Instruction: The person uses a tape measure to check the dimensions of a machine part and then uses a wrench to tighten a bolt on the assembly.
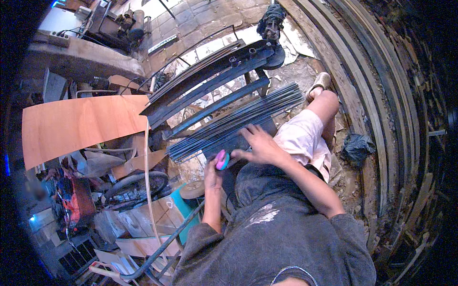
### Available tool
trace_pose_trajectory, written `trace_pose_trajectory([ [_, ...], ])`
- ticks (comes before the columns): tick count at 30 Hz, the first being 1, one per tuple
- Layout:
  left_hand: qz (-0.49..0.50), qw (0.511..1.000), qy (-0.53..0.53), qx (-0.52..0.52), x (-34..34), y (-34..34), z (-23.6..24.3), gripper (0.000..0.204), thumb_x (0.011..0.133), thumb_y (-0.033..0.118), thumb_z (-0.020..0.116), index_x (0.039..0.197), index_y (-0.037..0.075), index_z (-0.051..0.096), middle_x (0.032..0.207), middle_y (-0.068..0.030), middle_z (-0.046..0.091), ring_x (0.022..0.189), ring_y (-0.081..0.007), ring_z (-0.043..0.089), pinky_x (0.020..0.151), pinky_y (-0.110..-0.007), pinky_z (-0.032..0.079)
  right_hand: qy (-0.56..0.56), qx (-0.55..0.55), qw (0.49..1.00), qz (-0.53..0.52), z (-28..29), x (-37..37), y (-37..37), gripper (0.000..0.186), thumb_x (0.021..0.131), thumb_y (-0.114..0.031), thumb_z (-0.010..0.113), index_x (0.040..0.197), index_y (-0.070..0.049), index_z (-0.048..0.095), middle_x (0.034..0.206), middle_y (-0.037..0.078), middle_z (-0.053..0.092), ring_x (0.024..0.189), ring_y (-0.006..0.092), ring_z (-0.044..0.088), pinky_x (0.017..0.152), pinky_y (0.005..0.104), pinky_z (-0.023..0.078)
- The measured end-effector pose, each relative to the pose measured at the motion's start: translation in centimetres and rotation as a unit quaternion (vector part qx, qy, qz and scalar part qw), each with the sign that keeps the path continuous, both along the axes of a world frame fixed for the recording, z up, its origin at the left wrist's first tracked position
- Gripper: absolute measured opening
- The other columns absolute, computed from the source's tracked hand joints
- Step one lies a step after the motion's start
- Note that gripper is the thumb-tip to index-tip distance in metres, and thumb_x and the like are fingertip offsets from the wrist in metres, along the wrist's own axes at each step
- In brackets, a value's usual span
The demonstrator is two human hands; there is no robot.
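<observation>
My left hand grips a small rounded pink-and-teal thing, whose exact kind I cannot make out. Close to its right, my right hand has its fingers spread and holds nothing that I can see. Its thumb side points at the pink-and-teal thing; whether they touch is unclear. Just beyond both hands lies a bundle of long, thin dark bars, slanting from lower left to upper right. Farther off stands a dark metal frame of long beams, running roughly alongside the bundle.
Long beams run along the right side, with a black plastic bag beside them. A wooden panel juts in at the left, above a bicycle wheel. Bent metal tubing stands near my left arm.
</observation>
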State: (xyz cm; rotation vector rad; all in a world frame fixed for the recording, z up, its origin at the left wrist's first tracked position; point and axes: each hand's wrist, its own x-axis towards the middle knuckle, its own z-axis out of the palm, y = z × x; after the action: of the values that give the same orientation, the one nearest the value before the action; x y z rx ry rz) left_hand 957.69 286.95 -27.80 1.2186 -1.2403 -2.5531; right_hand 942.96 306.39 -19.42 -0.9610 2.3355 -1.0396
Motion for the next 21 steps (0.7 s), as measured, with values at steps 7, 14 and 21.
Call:
trace_pose_trajectory([
  [7,-0.252,0.862,-0.084,-0.432,-0.5,-2.5,-3.8,0.038,0.077,0.01,0.061,0.112,-0.002,0.049,0.1,-0.016,0.06,0.092,-0.0242,0.058,0.084,-0.034,0.045,0.184,0.318,0.92,0.136,-11.0,2.1,-3.3,0.024,0.087,-0.022,0.052,0.101,-0.011,0.068,0.109,0.01,0.059,0.105,0.026,0.055,0.078,0.0432,0.048],
  [14,-0.327,0.705,-0.037,-0.628,-0.8,-1.2,-5.3,0.036,0.087,0.018,0.053,0.116,-0.002,0.05,0.119,-0.0257,0.048,0.11,-0.0418,0.046,0.098,-0.046,0.037,0.157,0.323,0.903,0.235,-11.4,1.5,-2.3,0.022,0.085,-0.021,0.054,0.093,-0.009,0.071,0.107,0.008,0.063,0.106,0.0284,0.058,0.078,0.0441,0.05],
  [21,-0.322,0.709,-0.025,-0.627,-3.2,2.0,1.3,0.038,0.089,0.031,0.058,0.111,0.0,0.057,0.124,-0.0239,0.051,0.117,-0.0415,0.046,0.098,-0.047,0.037,0.053,0.186,0.969,0.156,-3.9,-1.0,1.1,0.015,0.08,-0.012,0.057,0.087,-0.004,0.068,0.09,0.018,0.068,0.079,0.0358,0.066,0.074,0.0459,0.054],
])
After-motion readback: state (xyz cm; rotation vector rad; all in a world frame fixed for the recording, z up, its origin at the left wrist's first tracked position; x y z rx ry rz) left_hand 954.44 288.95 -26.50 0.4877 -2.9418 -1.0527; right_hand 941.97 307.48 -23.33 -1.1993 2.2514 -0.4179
